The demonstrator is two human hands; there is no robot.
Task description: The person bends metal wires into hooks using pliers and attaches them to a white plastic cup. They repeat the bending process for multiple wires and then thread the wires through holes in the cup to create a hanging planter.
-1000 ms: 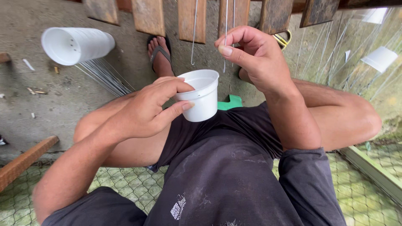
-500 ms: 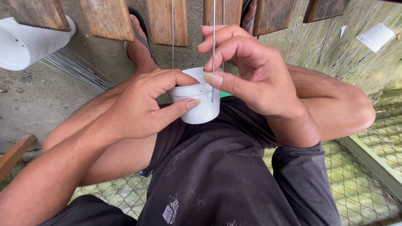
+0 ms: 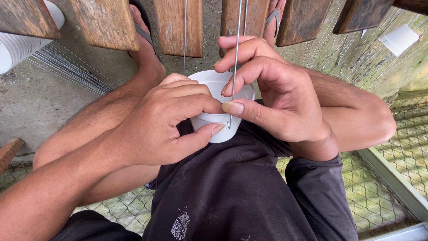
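Gripping the white cup over my lap, my left hand wraps its side to steady it while my right hand pinches a thin wire against the rim (hooked tip low). Wooden slats crowd close above; little room.

- One view only, from a camera on the person's head, facing steeply down over the lap.
- It sits close: left hand and right hand fill the centre.
- Wooden slats at 12 o'clock, wire mesh toward 4 o'clock.
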